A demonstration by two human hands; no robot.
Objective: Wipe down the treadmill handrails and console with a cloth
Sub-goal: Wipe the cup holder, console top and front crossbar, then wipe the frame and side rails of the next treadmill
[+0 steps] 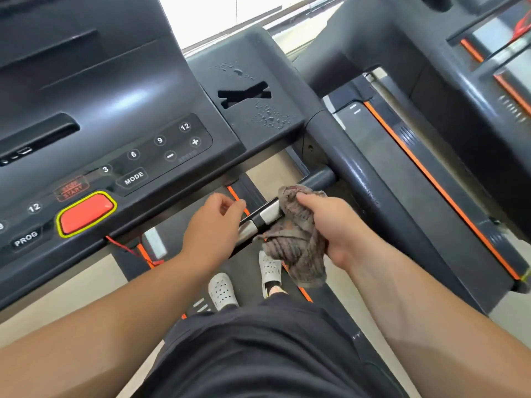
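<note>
Black shorts point(258, 354) up close, right hand point(339, 228) fingers gripping brown cloth point(296, 242) against handrail point(258, 222), left hand point(214, 225) fingers loosely curled just left, can't tell if gripping.

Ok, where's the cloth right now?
Head view, right of centre: the cloth is bunched in the right hand, pressed on the silver-banded grip bar below the console.

White perforated clogs point(222, 291) below; black shorts point(258, 354); second treadmill point(474, 90) at right.

Two hands point(214, 225) point(337, 225), one cloth point(298, 242), one console point(94, 110), one red button point(86, 212), two white shoes point(222, 291) point(270, 268).
</note>
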